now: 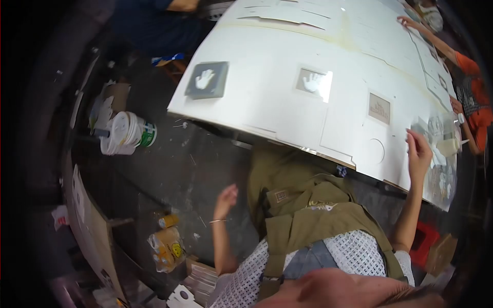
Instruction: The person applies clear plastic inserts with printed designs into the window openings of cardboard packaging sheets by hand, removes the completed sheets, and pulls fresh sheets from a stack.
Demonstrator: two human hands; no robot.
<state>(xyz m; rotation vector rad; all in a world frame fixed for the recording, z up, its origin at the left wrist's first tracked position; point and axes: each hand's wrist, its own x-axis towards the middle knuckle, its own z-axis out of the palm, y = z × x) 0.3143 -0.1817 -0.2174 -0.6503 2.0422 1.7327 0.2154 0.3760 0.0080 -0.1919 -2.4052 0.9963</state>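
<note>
My left hand [226,199] hangs over the floor to the left of my lap, its fingers curled in, with nothing visible in them. At the right of the white table board [246,113], my right hand [420,150] is raised with fingers pressed together; anything between the fingertips is too small to make out. Just beyond it are a squeeze bottle of pale liquid [449,147] and clear plastic sheets [442,177]. A grey square block with a white hand shape [207,80] sits at the board's left corner. Farther right are a framed hand print [312,82] and a brown printed square [379,108].
On the floor to the left stands a white bucket [128,131]. A bag with a yellow smiley [168,249] lies lower down, near a cardboard panel [92,220]. A red stool [424,241] is at the right. A co-worker in orange [480,102] reaches over the far right edge.
</note>
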